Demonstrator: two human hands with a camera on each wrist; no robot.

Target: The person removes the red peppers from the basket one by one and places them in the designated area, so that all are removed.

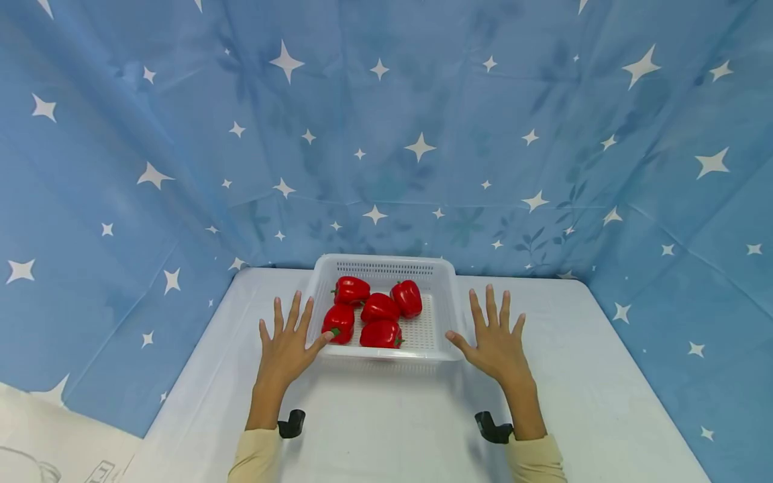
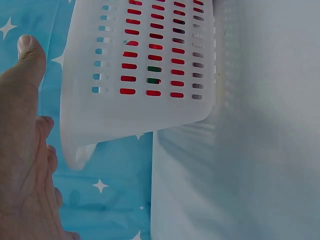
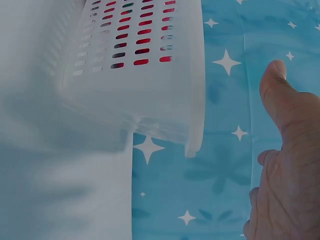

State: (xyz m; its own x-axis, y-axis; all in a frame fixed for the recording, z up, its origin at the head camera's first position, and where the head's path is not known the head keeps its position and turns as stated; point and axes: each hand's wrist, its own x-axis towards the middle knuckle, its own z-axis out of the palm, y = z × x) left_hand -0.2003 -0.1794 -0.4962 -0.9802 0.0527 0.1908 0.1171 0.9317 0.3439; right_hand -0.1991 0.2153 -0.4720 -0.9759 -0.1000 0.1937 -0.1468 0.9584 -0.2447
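A white slotted plastic basket (image 1: 386, 353) stands on the table with several red bell peppers (image 1: 380, 307) in it, mostly toward its left side. My left hand (image 1: 286, 352), fingers spread and straight, is held at the basket's left front corner, its thumb overlapping the rim in the head view. On the other side my right hand (image 1: 498, 349) is spread the same way by the right front corner. Both wrist views show the hands apart from the basket wall (image 2: 135, 112), with red and a bit of green visible through the slots. Neither hand holds anything.
The white-covered table (image 1: 386, 416) extends in front of the basket and to both sides. A blue curtain (image 1: 386, 168) with white stars hangs behind and along both sides. Black wrist mounts (image 1: 292, 424) sit on both forearms. Printed pale material (image 1: 60, 436) lies at lower left.
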